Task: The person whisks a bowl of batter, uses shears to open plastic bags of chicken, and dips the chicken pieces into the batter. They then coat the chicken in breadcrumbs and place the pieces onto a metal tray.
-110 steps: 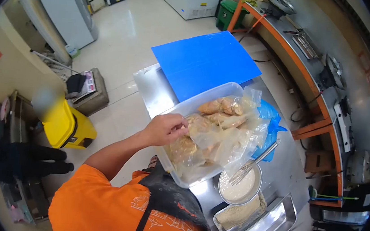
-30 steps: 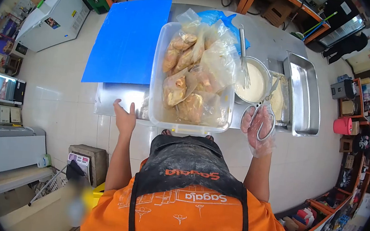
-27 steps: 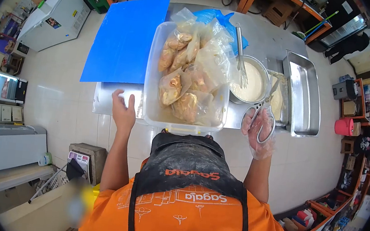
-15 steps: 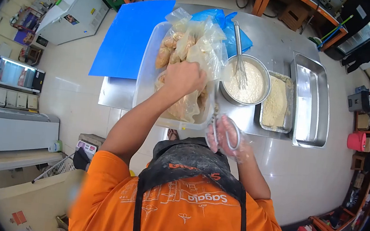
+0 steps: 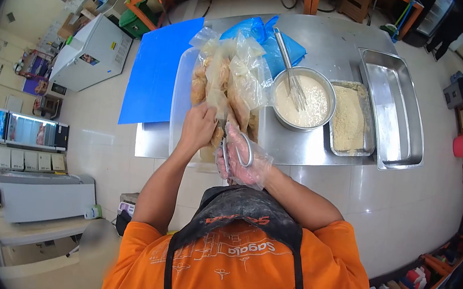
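My bare left hand (image 5: 198,125) is closed on the near end of a clear plastic bag (image 5: 222,95) with light brown pieces inside, perhaps raw meat. Several such bags lie in a translucent plastic tub (image 5: 182,83). In a clear disposable glove, my right hand (image 5: 247,167) holds scissors (image 5: 246,150) by their pale handles. The blades point at the bag just beside my left fingers, and their tips are partly hidden there. Right of the tub stands a round metal pot (image 5: 331,107) of creamy batter, with a whisk (image 5: 294,78) resting in it.
A metal tray of pale crumbs or flour (image 5: 349,114) sits right of the pot, beside a deep steel pan (image 5: 398,114). A blue board (image 5: 157,72) lies left of the tub and a blue plastic bag (image 5: 286,51) behind it. Everything rests on a steel table (image 5: 333,36).
My right hand has brought the scissors left and up, from beside the tub to the bag. My left hand has shifted left and toward me, to the bag's near end.
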Available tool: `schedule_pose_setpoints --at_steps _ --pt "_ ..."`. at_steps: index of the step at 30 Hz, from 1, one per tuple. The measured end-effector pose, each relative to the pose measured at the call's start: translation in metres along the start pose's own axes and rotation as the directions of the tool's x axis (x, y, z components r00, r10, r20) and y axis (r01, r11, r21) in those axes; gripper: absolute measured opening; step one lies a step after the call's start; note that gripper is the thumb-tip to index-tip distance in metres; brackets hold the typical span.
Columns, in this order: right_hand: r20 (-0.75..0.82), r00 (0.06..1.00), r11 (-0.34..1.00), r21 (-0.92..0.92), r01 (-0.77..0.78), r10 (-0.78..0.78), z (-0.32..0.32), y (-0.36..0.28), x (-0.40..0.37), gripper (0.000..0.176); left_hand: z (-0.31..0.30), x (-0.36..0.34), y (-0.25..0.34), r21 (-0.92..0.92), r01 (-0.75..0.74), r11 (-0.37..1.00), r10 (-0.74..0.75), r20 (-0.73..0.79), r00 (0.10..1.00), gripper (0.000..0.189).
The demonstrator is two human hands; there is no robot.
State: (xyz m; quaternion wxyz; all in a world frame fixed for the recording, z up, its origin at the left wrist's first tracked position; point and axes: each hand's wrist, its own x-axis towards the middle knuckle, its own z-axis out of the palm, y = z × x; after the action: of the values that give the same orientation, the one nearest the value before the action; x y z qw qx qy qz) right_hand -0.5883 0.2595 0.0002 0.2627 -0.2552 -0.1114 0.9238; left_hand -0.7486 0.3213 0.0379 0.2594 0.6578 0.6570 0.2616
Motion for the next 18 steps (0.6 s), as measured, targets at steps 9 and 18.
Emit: schedule_pose_setpoints --at_steps 9,18 --pt "-0.128 0.991 0.998 -0.049 0.036 -0.042 0.008 0.003 0.022 0.066 -0.003 0.005 -0.041 -0.308 0.025 0.951 -0.004 0.068 0.998 0.033" --pt "-0.14 0.942 0.94 -0.201 0.276 -0.306 0.013 -0.057 0.059 0.064 -0.089 -0.044 -0.004 -0.604 0.019 0.797 -0.154 -0.173 0.973 0.022"
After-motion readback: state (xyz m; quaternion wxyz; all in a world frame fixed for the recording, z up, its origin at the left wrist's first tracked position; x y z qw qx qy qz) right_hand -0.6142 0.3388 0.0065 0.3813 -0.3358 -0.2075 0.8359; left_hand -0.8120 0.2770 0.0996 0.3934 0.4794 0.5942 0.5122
